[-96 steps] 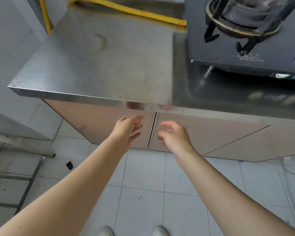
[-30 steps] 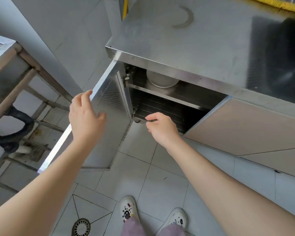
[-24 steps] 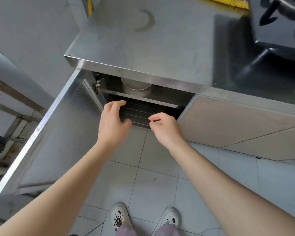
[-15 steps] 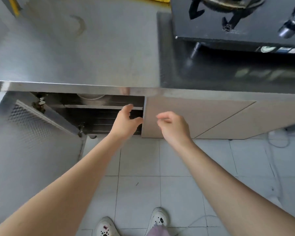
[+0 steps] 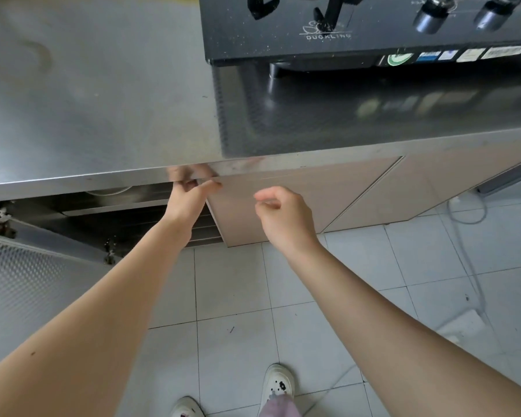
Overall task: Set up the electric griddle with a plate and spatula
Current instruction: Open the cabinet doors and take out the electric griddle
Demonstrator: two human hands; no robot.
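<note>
My left hand (image 5: 190, 197) grips the top left edge of the beige right cabinet door (image 5: 298, 200), just under the steel counter lip. My right hand (image 5: 283, 218) hovers in front of that door with fingers loosely curled, holding nothing. The left cabinet door (image 5: 27, 281) is swung wide open. Inside the open cabinet (image 5: 127, 218) the rim of a pale round dish (image 5: 109, 192) shows on the upper shelf. No griddle or spatula is in view.
A stainless steel counter (image 5: 103, 100) spans the top, with a black gas stove (image 5: 358, 28) at the right. A white cable (image 5: 466, 266) trails over the tiled floor to a plug (image 5: 460, 323). My shoes (image 5: 277, 383) are at the bottom.
The left cabinet door was swung open. My left hand then let go of it and moved right onto the edge of the right door. My view shifted right toward the stove.
</note>
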